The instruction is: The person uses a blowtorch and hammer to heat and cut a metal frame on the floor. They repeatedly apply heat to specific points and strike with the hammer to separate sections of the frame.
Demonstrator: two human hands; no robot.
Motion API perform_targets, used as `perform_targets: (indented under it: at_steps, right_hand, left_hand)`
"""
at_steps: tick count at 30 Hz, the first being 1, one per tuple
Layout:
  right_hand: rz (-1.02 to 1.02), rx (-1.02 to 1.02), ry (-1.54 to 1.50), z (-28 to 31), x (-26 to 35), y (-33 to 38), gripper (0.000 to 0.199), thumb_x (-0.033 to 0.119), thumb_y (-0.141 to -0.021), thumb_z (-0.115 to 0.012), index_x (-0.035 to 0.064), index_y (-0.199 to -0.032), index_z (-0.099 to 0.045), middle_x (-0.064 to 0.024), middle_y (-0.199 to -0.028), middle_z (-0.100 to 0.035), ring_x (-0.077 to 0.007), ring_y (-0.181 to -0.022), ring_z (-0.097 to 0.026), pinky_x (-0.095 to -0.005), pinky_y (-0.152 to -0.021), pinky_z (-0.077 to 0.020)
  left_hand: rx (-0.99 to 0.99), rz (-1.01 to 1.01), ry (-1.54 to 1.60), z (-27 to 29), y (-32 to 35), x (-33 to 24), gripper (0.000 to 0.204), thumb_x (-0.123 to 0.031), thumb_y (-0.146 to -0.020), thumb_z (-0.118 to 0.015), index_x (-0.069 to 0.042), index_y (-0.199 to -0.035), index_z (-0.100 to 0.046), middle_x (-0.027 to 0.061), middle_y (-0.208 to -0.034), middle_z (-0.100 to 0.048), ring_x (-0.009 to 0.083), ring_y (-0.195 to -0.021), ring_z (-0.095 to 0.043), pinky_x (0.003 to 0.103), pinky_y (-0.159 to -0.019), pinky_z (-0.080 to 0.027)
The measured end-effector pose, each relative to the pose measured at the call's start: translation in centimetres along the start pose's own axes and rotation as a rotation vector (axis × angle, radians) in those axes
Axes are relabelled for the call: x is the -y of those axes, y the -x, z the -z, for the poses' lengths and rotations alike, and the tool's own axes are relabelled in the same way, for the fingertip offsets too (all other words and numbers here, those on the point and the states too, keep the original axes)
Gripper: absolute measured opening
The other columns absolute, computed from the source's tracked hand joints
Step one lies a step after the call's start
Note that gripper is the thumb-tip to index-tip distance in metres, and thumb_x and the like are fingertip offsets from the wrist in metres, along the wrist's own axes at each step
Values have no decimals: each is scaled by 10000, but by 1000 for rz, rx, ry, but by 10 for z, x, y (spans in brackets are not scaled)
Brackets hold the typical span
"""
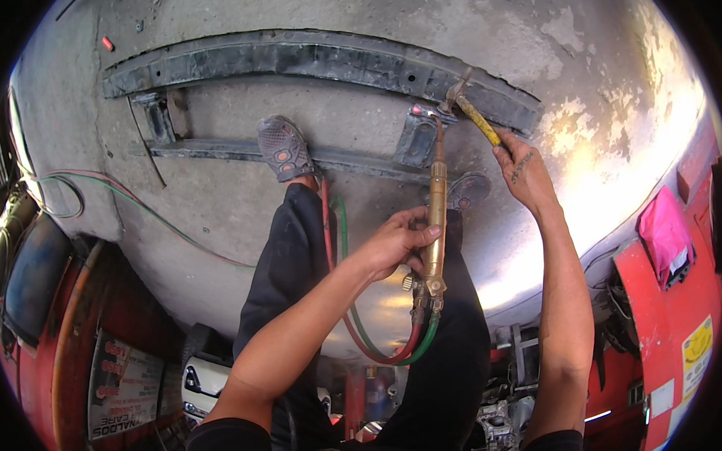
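My left hand (399, 242) is closed around the brass body of a gas torch (434, 215), with its thin tip pointing away from me. At that tip, a spot on a dark metal bracket (414, 142) glows pinkish red. The bracket adjoins a long, curved grey metal beam (291, 54) on the floor. A hammer (476, 120) with a yellow handle is in my right hand (524, 170), its fingers wrapped round the handle's end. The hammer's head is over the beam's right part, close beside the glowing spot; whether it touches cannot be made out.
Red and green hoses (373, 352) loop down from the torch, and another stretch (129, 190) lies on the left floor. My shoe (283, 147) is by a thinner metal bar (215, 149). A red panel (669, 294) with a pink cloth (665, 235) stands right.
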State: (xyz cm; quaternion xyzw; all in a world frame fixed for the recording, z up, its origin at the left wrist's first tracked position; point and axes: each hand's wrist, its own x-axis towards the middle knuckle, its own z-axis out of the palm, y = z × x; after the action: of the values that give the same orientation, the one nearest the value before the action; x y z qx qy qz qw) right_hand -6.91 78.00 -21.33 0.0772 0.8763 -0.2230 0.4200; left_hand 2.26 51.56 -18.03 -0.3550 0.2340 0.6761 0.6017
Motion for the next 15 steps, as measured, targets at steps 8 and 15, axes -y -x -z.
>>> perform_targets:
  at_steps: [8,15]
  right_hand:
    - [68,-24,-17,0,4,-5,369,174,-1005,-555,11,-1333,-598,-298,-1011,-691,-469,-987,-661,-512,-866,-507]
    - [102,24,66,12,12,-12,362,184,-1016,-538,14,-1330,-600,-296,-1028,-692,-477,-990,-656,-517,-865,-509]
  left_hand:
    - [-14,0,13,1,3,-1,498,-254,-1006,-646,14,-1385,-468,111,-1133,-607,206,-987,-655,375,-746,-596]
    - [-14,-6,10,3,2,-1,480,-252,-1005,-646,11,-1368,-476,105,-1127,-607,204,-982,-655,374,-747,-595]
